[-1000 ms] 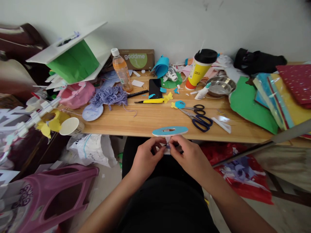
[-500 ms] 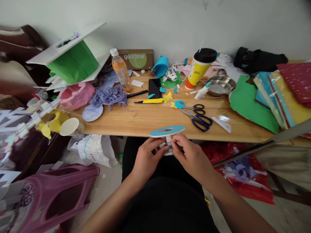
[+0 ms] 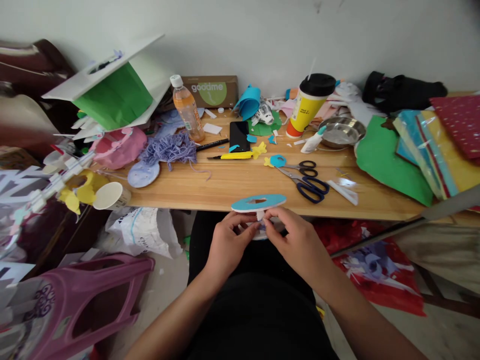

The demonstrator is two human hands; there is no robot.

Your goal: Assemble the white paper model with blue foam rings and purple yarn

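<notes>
Over my lap, just off the table's front edge, I hold a small craft piece with a blue disc (image 3: 275, 199) on top. The disc has a hole in its middle, and a white post joins it to a second pale disc below, mostly hidden by my fingers. My left hand (image 3: 233, 240) grips the piece from the left, thumb and fingers around the post. From the right, my right hand (image 3: 294, 234) pinches at the post just under the blue disc. Dark-handled scissors (image 3: 312, 191) and a yellow utility knife (image 3: 236, 156) lie on the table beyond.
On the wooden table (image 3: 221, 185) stand an orange drink bottle (image 3: 189, 112), a yellow cup (image 3: 308, 107) and a metal bowl (image 3: 344, 132). Purple yarn (image 3: 168, 150) and a paper cup (image 3: 111, 196) lie left. A grey bar (image 3: 423, 217) slants in at right; a pink stool (image 3: 90, 295) stands lower left.
The fingers of both hands have shifted slightly around the white post, with the thumbs closer together. The craft piece stays in nearly the same place.
</notes>
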